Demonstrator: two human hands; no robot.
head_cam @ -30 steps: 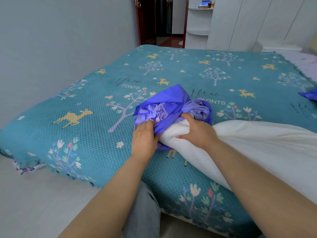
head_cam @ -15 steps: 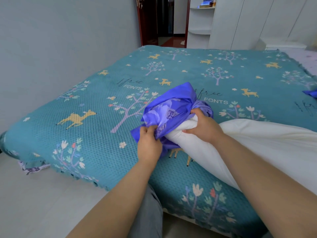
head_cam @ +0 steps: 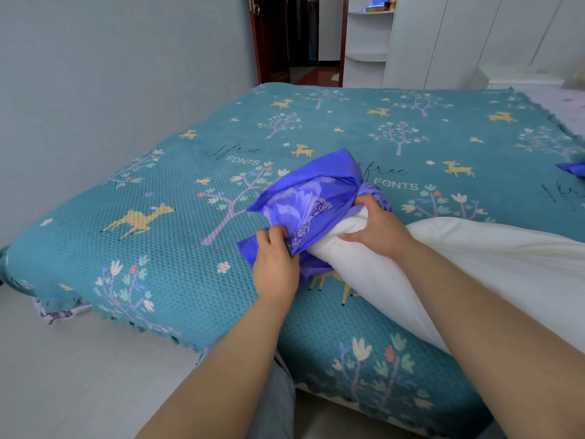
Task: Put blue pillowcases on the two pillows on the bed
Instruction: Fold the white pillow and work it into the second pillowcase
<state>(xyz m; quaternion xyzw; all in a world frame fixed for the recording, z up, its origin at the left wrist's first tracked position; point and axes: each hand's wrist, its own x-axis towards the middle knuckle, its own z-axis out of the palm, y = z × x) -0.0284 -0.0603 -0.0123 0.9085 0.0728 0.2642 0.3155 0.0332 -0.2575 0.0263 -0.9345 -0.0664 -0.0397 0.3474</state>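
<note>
A home bedroom: a bed under a teal deer-print spread, white wardrobe, open doorway.

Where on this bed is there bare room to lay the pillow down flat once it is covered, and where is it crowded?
Free: the teal bedspread between the hands and the far doorway, and the near left part, from the bed's corner up to the blue pillowcase. Crowded: the near right, under the white pillow, where the left hand and right hand work. A second blue cloth lies at the right edge.

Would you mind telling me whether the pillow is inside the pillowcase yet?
Barely: only the pillow's tip sits in the bunched pillowcase; the rest lies bare on the bed.
</note>
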